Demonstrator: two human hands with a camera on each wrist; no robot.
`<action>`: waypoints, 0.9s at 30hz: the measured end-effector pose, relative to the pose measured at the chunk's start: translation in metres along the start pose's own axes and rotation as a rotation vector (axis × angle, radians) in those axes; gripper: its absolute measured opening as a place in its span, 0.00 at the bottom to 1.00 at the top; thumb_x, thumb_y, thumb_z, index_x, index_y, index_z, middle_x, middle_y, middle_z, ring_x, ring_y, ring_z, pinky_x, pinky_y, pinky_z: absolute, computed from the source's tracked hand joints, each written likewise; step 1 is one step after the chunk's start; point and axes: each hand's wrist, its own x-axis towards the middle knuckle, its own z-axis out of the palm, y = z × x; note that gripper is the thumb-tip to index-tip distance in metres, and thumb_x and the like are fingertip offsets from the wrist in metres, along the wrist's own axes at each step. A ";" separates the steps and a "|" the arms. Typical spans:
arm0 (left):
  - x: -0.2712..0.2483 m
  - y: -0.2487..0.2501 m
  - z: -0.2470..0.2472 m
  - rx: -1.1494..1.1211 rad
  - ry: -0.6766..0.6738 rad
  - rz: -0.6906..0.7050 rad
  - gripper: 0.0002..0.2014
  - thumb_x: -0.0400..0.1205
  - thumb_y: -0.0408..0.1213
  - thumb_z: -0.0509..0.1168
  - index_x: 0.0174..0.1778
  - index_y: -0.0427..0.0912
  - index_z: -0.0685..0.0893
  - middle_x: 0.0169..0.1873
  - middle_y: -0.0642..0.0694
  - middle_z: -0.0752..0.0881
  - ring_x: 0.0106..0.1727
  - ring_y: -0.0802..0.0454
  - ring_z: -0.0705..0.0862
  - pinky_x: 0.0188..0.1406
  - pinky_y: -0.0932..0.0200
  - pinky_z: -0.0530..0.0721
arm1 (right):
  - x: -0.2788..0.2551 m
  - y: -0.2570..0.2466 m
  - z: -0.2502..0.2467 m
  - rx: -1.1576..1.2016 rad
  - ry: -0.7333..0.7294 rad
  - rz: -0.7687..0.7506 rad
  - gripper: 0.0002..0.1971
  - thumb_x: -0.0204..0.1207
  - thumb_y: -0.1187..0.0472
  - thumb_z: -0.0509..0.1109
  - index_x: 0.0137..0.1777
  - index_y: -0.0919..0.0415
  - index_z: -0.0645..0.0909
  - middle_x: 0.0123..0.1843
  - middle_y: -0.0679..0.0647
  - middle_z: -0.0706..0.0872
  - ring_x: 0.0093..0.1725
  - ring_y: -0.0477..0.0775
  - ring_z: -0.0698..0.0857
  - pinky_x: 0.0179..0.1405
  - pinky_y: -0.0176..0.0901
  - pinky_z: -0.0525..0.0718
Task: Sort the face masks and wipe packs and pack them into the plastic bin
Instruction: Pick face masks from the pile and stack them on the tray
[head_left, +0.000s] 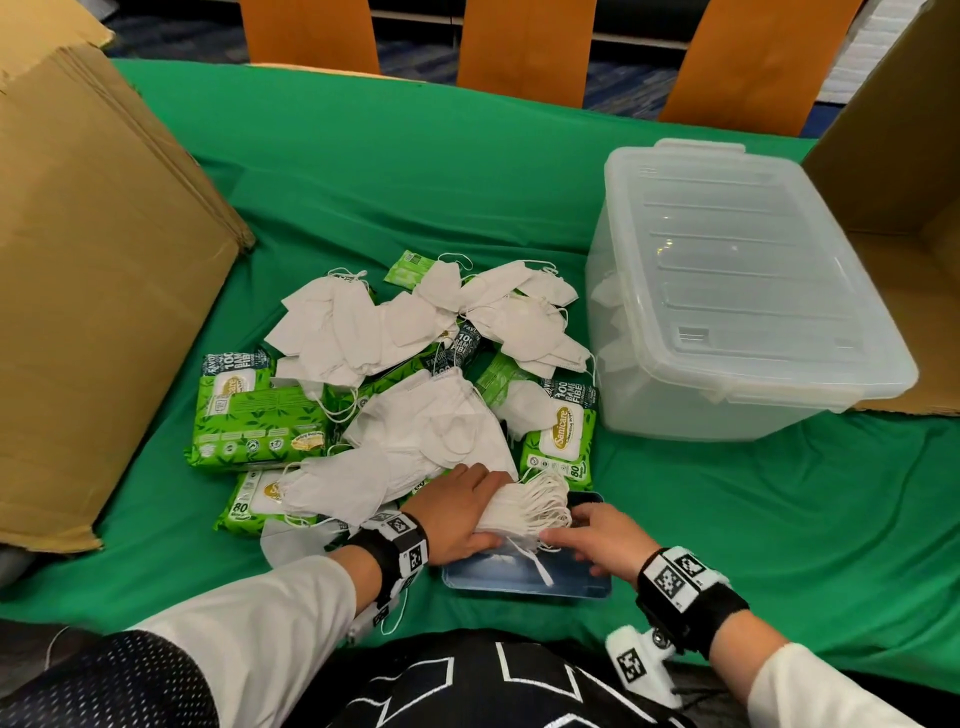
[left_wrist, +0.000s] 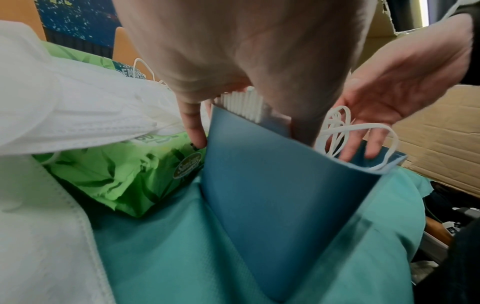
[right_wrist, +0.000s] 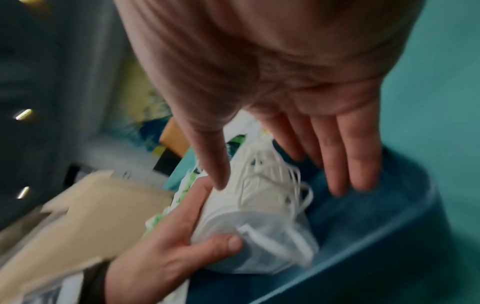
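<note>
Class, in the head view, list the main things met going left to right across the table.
Cardboard box → pile of masks and wipe packs → clear plastic bin → open cardboard box.

Meeting hall: cloth-draped table (head_left: 363, 156), orange chairs (head_left: 524, 47), patterned carpet (head_left: 639, 88).

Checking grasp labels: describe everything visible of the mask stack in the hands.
The mask stack is a tight bundle of white folded face masks, soft non-woven fabric by its look, edges aligned, with many white elastic ear loops fanning out on its right side. It lies over a shallow blue tray on the green cloth. The left hand grips its left end, thumb round it; the right hand, fingers straight, touches the loop side.
</note>
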 end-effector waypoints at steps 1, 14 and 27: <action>0.000 0.000 0.000 -0.007 -0.001 -0.002 0.39 0.80 0.65 0.64 0.83 0.52 0.62 0.68 0.45 0.76 0.64 0.44 0.76 0.64 0.47 0.79 | -0.003 -0.004 -0.006 -0.167 0.012 -0.029 0.22 0.70 0.37 0.79 0.51 0.53 0.85 0.44 0.53 0.92 0.41 0.51 0.90 0.39 0.47 0.88; 0.001 0.003 -0.009 -0.034 -0.069 -0.034 0.39 0.79 0.60 0.69 0.83 0.52 0.62 0.66 0.44 0.76 0.64 0.44 0.76 0.61 0.45 0.79 | 0.014 -0.024 0.022 -0.935 0.172 -0.374 0.61 0.65 0.42 0.81 0.88 0.41 0.40 0.91 0.57 0.47 0.89 0.65 0.47 0.85 0.73 0.53; 0.002 0.001 -0.016 0.005 -0.132 -0.025 0.41 0.75 0.50 0.74 0.83 0.54 0.63 0.67 0.45 0.78 0.64 0.43 0.77 0.58 0.46 0.80 | 0.074 -0.026 -0.025 -0.102 -0.052 -0.061 0.25 0.46 0.59 0.89 0.47 0.56 0.90 0.48 0.56 0.94 0.51 0.57 0.91 0.62 0.55 0.89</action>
